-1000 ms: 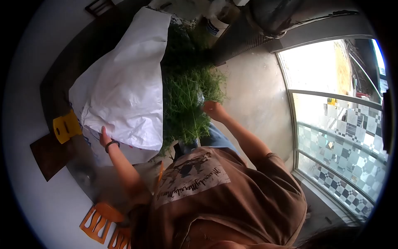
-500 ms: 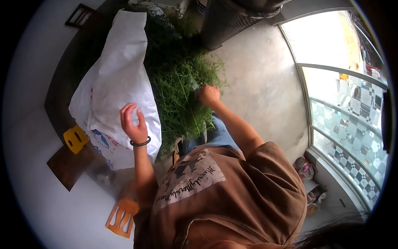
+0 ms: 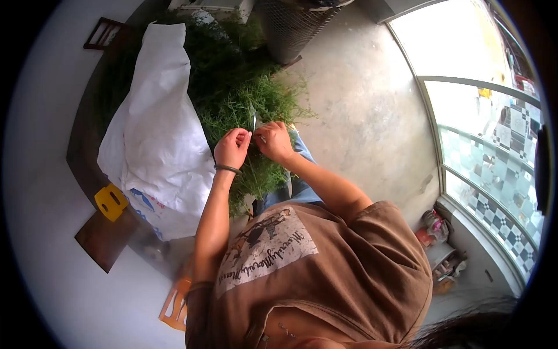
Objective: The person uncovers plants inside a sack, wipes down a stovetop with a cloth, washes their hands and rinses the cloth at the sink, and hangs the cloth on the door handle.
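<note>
My left hand (image 3: 231, 148), with a dark bracelet at its wrist, is closed in a pinch over the green feathery plant stems (image 3: 244, 104). What its fingertips hold is too small to make out. Right beside it, fingertips almost meeting, my right hand (image 3: 274, 141) is closed. A thin silvery blade-like thing (image 3: 254, 119) points up from between the two hands, at the fingers of my right hand. The leafy pile spreads around and below both hands, above my lap. Left of it lies a large white woven sack (image 3: 160, 122), bulky and creased.
A dark mesh bin (image 3: 293, 29) stands beyond the pile. Yellow (image 3: 110, 202) and orange (image 3: 174, 305) chair backs show at the left. A dark wooden board (image 3: 104, 238) is near the yellow one. Concrete floor (image 3: 360, 104) stretches right to a glass door (image 3: 482, 145).
My left hand has moved right, from above the sack to the stems, and its fingers have closed. My right hand has come left to meet it, with the silvery thing now upright between them.
</note>
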Action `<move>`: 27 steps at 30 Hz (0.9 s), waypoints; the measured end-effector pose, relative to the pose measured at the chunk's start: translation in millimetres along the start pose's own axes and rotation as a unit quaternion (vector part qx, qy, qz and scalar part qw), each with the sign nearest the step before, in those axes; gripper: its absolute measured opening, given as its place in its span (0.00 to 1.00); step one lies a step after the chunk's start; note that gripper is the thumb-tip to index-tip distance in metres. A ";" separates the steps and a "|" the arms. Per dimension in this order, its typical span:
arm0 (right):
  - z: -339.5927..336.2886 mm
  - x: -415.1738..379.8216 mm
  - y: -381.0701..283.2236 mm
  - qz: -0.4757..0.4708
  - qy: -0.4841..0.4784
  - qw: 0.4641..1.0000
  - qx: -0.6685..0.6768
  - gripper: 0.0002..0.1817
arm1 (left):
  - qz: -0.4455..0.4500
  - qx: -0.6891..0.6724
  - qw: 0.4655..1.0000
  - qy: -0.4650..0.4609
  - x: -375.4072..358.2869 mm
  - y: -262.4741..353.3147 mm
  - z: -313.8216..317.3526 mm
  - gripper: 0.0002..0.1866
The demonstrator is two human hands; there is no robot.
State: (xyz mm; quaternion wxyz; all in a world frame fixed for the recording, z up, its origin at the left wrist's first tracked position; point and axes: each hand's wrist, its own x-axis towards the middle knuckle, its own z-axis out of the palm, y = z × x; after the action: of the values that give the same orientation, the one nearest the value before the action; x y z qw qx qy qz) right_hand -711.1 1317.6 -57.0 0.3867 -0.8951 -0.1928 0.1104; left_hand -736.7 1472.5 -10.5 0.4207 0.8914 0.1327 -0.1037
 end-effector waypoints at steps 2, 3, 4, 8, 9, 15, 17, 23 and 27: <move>-0.3 -3.7 -5.5 -0.004 -0.010 1.000 0.018 0.05 | -0.062 0.071 0.995 -0.029 15.7 -0.2 -0.5 0.17; 0.3 -4.7 -6.7 -0.006 -0.016 0.999 0.027 0.06 | -0.091 0.119 0.987 -0.052 24.3 1.6 1.1 0.19; 1.6 -6.0 -6.3 -0.002 -0.012 0.999 0.047 0.08 | -0.120 0.167 0.976 -0.076 32.7 4.7 2.1 0.21; -3.0 -7.7 -9.4 -0.024 -0.021 0.999 0.044 0.09 | -0.198 0.294 0.922 -0.157 57.3 16.3 13.1 0.21; -4.9 -7.4 -10.8 -0.027 -0.030 0.998 0.038 0.09 | -0.211 0.319 0.909 -0.168 61.4 15.1 18.6 0.20; -14.7 0.0 25.5 0.071 -0.115 0.990 0.031 0.17 | -0.158 0.364 0.904 -0.159 54.9 6.4 11.2 0.14; -24.6 5.8 43.5 0.115 -0.131 0.984 0.032 0.23 | -0.144 0.344 0.918 -0.136 48.1 8.6 -3.7 0.13; -40.2 16.8 73.9 0.083 -0.145 0.983 -0.080 0.24 | -0.114 0.223 0.962 -0.107 29.9 -24.1 -51.9 0.17; -34.0 20.7 79.7 0.093 -0.111 0.987 -0.066 0.17 | -0.131 0.153 0.972 -0.118 20.6 -47.1 -84.3 0.16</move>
State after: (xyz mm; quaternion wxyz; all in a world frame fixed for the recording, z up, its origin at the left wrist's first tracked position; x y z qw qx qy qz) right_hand -659.9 1254.5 -93.5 0.2911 -0.9148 -0.1576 0.2316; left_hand -726.3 1569.9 2.0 0.2750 0.9015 0.1802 -0.2813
